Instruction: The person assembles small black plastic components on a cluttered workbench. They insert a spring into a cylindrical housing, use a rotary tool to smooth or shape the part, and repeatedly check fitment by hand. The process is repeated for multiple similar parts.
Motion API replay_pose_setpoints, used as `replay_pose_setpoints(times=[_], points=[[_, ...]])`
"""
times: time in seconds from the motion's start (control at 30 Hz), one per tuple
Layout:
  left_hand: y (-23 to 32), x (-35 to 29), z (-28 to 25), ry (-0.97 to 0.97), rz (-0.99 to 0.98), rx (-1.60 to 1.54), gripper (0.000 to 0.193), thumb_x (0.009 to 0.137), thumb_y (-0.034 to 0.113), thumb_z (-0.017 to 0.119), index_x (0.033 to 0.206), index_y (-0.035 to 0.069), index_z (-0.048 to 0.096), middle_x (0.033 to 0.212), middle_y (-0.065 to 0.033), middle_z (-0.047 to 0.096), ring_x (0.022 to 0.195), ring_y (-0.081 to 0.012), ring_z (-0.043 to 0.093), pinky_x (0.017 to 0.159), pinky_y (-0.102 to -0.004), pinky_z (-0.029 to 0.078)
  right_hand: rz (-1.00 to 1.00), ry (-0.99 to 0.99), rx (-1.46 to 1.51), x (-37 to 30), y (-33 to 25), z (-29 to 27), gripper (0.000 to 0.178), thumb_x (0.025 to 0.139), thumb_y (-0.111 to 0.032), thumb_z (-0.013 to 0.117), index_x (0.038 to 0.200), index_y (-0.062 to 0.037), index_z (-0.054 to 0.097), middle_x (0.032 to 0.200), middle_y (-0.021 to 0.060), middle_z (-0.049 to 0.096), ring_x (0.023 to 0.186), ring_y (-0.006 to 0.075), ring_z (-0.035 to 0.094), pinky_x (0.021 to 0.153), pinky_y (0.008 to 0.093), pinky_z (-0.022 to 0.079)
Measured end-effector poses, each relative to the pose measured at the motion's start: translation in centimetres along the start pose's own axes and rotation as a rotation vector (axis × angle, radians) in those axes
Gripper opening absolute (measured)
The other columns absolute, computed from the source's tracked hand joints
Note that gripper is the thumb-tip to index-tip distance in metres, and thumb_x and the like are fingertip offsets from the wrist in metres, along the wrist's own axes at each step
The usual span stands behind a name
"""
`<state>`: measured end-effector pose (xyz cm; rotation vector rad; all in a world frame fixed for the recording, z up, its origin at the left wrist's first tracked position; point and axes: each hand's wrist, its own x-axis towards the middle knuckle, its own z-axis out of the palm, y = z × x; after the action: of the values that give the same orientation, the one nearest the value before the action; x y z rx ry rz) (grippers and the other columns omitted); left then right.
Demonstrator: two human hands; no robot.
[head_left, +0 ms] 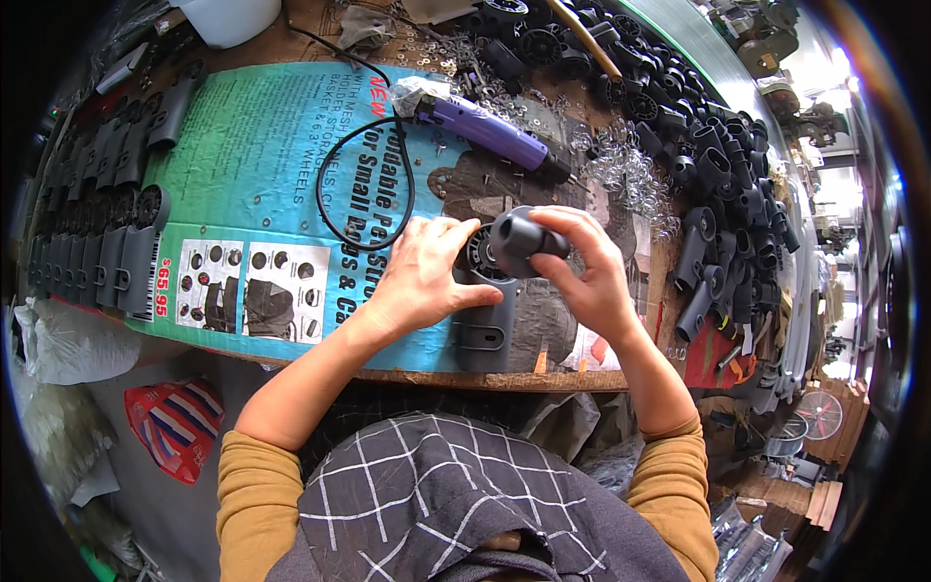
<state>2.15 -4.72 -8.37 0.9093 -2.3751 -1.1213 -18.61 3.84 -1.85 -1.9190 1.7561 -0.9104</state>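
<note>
A dark grey plastic part with a round hub and a flat slotted arm [487, 335] lies near the front edge of the table. My left hand [424, 274] is closed around its hub end, thumb across the arm and fingers at the hub's far side. In my right hand [585, 262] is a dark grey joint piece with a round head and a short tube [517, 242], gripped between thumb and fingers. It sits right over the hub's right side and hides part of it; whether the two touch, I cannot tell. Beyond my hands lies a purple electric screwdriver [495, 134] with a black cord [320, 184].
Rows of similar grey parts [114, 254] stand at the left. Piled at the right are black plastic fittings [718, 184], with wire springs [626, 175] beside them. Loose screws and a wooden stick [588, 41] lie at the back. A printed sheet [223, 165] covers the table [436, 381].
</note>
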Motion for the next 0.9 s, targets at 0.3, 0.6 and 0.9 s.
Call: replay_pose_setpoints(times=[0.3, 0.6, 0.9], points=[[0.1, 0.8, -0.9, -0.078, -0.035, -0.08, 0.065, 0.078, 0.04, 0.075, 0.127, 0.001, 0.058, 0.121, -0.0178, 0.059, 0.116, -0.0347, 0.05, 0.1, -0.0429, 0.04, 0.08, -0.174, -0.041, 0.7, 0.3, 1.5, 0.034, 0.078, -0.008, 0.073, 0.111, -0.0049, 0.064, 0.115, 0.014, 0.061, 0.105, 0.0324, 0.061, 0.092, 0.038, 0.048], [0.9, 2.9, -2.2, -0.29, -0.118, -0.028, 0.048, 0.078, 0.027, 0.076, 0.117, 0.001, 0.063, 0.107, -0.0195, 0.065, 0.1, -0.0319, 0.062, 0.087, -0.0406, 0.048, 0.134, -0.206, 0.075, 0.1, 1.8, 2.6, 0.036, 0.08, -0.005, 0.072, 0.114, -0.0055, 0.062, 0.125, 0.0145, 0.059, 0.114, 0.0287, 0.059, 0.097, 0.0372, 0.046], [2.8, 6.0, -2.4, -0.498, -0.511, -0.195, 0.061, 0.077, 0.055, 0.072, 0.101, -0.001, 0.069, 0.1, -0.013, 0.068, 0.094, -0.0196, 0.063, 0.077, -0.0368, 0.05, 0.12, 0.024, 0.31, -3.0, 4.0, 5.3, 0.037, 0.085, -0.006, 0.07, 0.119, -0.0046, 0.056, 0.128, 0.0156, 0.059, 0.117, 0.0285, 0.059, 0.098, 0.0351, 0.046]])
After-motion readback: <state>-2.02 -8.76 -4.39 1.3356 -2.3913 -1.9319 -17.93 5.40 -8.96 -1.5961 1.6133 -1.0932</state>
